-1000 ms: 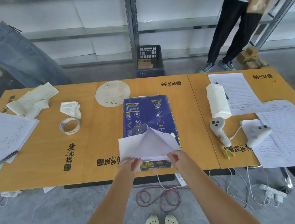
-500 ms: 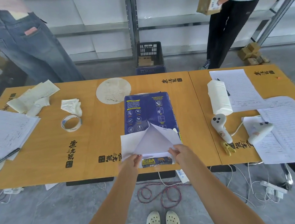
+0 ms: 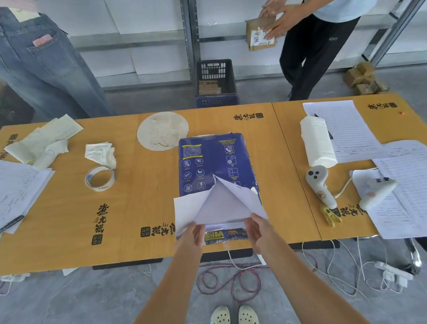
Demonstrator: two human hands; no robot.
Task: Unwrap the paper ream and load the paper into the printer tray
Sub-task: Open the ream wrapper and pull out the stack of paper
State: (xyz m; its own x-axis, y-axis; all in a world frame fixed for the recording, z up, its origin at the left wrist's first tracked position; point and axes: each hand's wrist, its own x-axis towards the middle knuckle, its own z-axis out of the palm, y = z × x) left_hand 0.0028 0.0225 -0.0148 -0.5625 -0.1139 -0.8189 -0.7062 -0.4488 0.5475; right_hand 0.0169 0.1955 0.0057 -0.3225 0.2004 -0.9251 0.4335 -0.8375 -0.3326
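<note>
We see a dark blue wrapped paper ream [image 3: 213, 161] lying flat near the middle of the orange wooden table [image 3: 132, 194], its long side running from near to far. The near end of the wrapper is torn open, and two white flaps of wrapping paper [image 3: 189, 210] fold outward to the left and right, baring the white sheet stack [image 3: 220, 210] in a triangular opening. Below the opening a strip of the wrapper with a yellow label [image 3: 215, 235] covers the near end of the ream, right at the table's near edge.

Our left hand [image 3: 192, 237] pinches the near corner of the left flap between thumb and fingers. Our right hand [image 3: 258, 231] grips the near corner of the right flap the same way, fingers curled and closed on the paper. The two hands sit apart, one on each side of the yellow label.

To the left of the ream lie a roll of clear tape [image 3: 100, 178], a crumpled white tissue [image 3: 100, 152] just beyond it, and a stack of printed sheets [image 3: 5, 187] with a black pen [image 3: 4, 228] at the far left. A round pale disc [image 3: 162, 130] lies just beyond the ream's far left corner. To the right we see a white paper towel roll [image 3: 318, 142] and two white handheld controllers [image 3: 320, 186], with lined paper forms [image 3: 420, 177] past them.
</note>
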